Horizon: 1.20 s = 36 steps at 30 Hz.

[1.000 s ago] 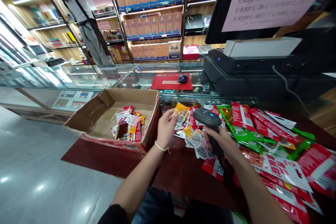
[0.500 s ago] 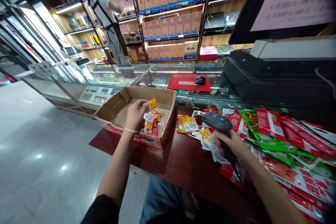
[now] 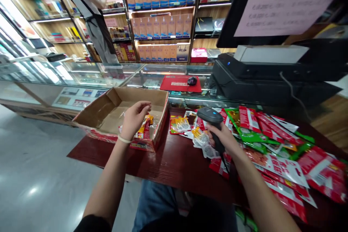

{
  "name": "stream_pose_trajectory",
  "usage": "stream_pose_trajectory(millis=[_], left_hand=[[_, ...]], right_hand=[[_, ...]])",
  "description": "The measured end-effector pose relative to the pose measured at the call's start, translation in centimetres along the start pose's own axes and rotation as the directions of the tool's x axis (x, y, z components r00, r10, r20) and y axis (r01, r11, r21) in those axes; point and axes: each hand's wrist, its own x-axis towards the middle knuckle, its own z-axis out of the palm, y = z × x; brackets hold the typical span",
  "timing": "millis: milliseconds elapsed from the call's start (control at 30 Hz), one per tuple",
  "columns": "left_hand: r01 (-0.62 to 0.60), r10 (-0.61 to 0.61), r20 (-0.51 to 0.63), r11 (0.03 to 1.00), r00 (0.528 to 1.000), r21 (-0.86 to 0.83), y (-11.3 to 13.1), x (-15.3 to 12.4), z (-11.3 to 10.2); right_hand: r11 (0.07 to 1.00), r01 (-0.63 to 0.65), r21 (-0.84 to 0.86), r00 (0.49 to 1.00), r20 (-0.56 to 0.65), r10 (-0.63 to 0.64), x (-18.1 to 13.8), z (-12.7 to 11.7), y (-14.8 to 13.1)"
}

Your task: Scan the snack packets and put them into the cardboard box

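My left hand [image 3: 135, 119], with a pale band at its wrist, hovers over the cardboard box [image 3: 108, 110]. Its fingers are loosely bent with a gap to the thumb, and I see nothing in them. Below it in the box lie small orange and red snack packets [image 3: 144, 129], partly hidden by the hand. My right hand [image 3: 221, 136] is wrapped round the handle of a black barcode scanner [image 3: 210, 115], a blue light on its top. Clear-and-orange packets [image 3: 200, 136] lie on the table just left of the scanner.
Red, green and white snack bags [image 3: 282, 163] are heaped on the dark red table [image 3: 174, 165] at right. Behind stand a glass counter [image 3: 152, 70], a red mouse pad [image 3: 171, 83] with a mouse, and a monitor [image 3: 231, 14]. A person in an apron [image 3: 98, 25] stands by the shelves.
My left hand has let go of the orange packet it held over the box, and its fingers have loosened. The view has turned right. My right hand still grips the scanner.
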Motion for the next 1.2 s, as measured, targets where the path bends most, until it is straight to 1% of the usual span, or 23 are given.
stream_pose_trajectory(millis=[67, 167, 233, 300, 367, 433, 500, 567, 633, 767, 833, 933, 1033, 1067, 1100, 1133, 1167, 1200], left_hand=[[-0.022, 0.026, 0.059, 0.997, 0.998, -0.07, 2.0, -0.6, 1.4], [-0.127, 0.13, 0.118, 0.991, 0.985, -0.03, 5.1, -1.8, 4.3], [-0.184, 0.189, 0.175, 0.982, 0.966, -0.045, 6.5, -2.5, 6.8], [-0.2, 0.222, 0.251, 0.974, 0.942, -0.109, 6.9, -2.9, 9.9], [-0.186, 0.229, 0.32, 0.97, 0.92, -0.157, 6.2, -3.0, 13.4], [-0.18, 0.219, 0.367, 0.974, 0.904, -0.138, 4.6, -2.9, 16.9], [-0.227, 0.218, 0.438, 0.973, 0.872, -0.031, 2.6, -2.9, 19.8], [-0.281, 0.182, 0.525, 0.953, 0.832, 0.116, 0.8, -3.1, 21.6], [-0.324, 0.13, 0.595, 0.917, 0.793, 0.231, -0.5, -3.4, 22.5], [-0.362, 0.056, 0.664, 0.87, 0.746, 0.334, -1.6, -3.8, 22.4], [-0.339, 0.011, 0.672, 0.869, 0.74, 0.359, -1.6, -3.8, 22.2], [-0.25, -0.047, 0.668, 0.906, 0.743, 0.341, -1.6, -3.8, 21.9], [-0.125, -0.082, 0.67, 0.959, 0.738, 0.255, -1.6, -3.7, 21.4], [-0.06, -0.094, 0.671, 0.977, 0.736, 0.203, -1.5, -3.6, 21.3], [0.036, -0.115, 0.666, 0.991, 0.737, 0.131, -1.5, -3.5, 21.2], [0.166, -0.151, 0.659, 0.985, 0.737, 0.039, -1.4, -3.5, 21.1], [0.317, -0.198, 0.652, 0.946, 0.732, -0.068, -1.3, -3.3, 21.1], [0.462, -0.25, 0.642, 0.868, 0.725, -0.184, -1.3, -3.2, 21.1]], right_hand=[[1.0, 0.009, 0.003, 1.0, -0.01, -0.009, 0.1, -0.6, 0.0], [0.999, 0.032, 0.002, 0.999, -0.02, -0.032, 0.2, -1.7, 0.0], [0.999, 0.036, 0.0, 0.999, -0.037, -0.036, 0.1, -2.5, 0.0], [0.999, 0.032, -0.003, 0.997, -0.073, -0.032, 0.0, -3.3, 0.0], [0.999, 0.033, 0.0, 0.993, -0.11, -0.033, -0.1, -4.1, -0.1], [1.0, 0.029, 0.002, 0.991, -0.127, -0.029, -0.2, -4.9, -0.3], [1.0, 0.026, 0.006, 0.989, -0.148, -0.024, -0.3, -5.5, -0.6], [1.0, 0.015, 0.013, 0.984, -0.177, -0.012, -0.3, -6.1, -0.8], [0.999, 0.015, 0.031, 0.979, -0.205, -0.009, -0.3, -6.5, -1.0], [0.998, 0.036, 0.053, 0.984, -0.177, -0.026, 0.1, -6.9, -0.7], [0.998, 0.031, 0.052, 0.987, -0.161, -0.023, 0.3, -6.9, -0.5], [0.998, 0.033, 0.051, 0.983, -0.182, -0.024, 0.5, -6.8, -0.3], [0.998, 0.03, 0.048, 0.983, -0.184, -0.02, 0.5, -6.6, -0.2], [0.999, 0.026, 0.045, 0.984, -0.179, -0.017, 0.5, -6.5, -0.2], [0.999, 0.019, 0.042, 0.985, -0.174, -0.012, 0.4, -6.4, -0.2], [0.999, 0.014, 0.039, 0.985, -0.174, -0.007, 0.4, -6.4, -0.2], [0.999, 0.013, 0.039, 0.984, -0.181, -0.006, 0.3, -6.3, -0.2], [0.999, 0.016, 0.043, 0.982, -0.191, -0.008, 0.3, -6.2, -0.2]])
